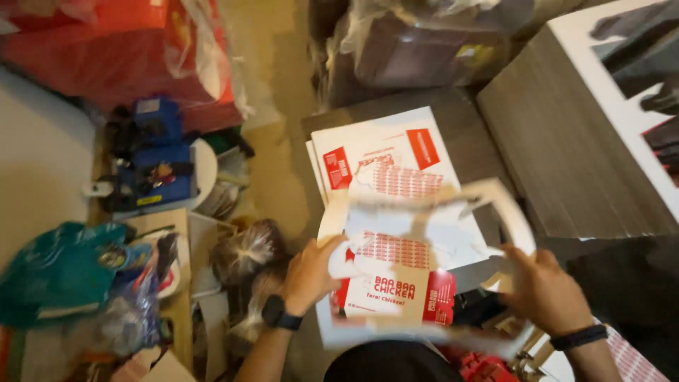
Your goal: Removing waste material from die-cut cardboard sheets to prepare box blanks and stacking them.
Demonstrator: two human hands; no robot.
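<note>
Currently mid-fold: left hand (308,272) and right hand (544,286) fingers clamped on a flat red-and-white carton blank (410,269), unformed, above the stack of blanks (385,159) on the counter (467,120).

The flat carton (396,255) is showing white with red panels and a red dotted patch, brown cardboard on its flap. The stack of cartons (385,155) underneath is looking the same white and red. The tabletop (566,163) is showing grey woodgrain.
</note>
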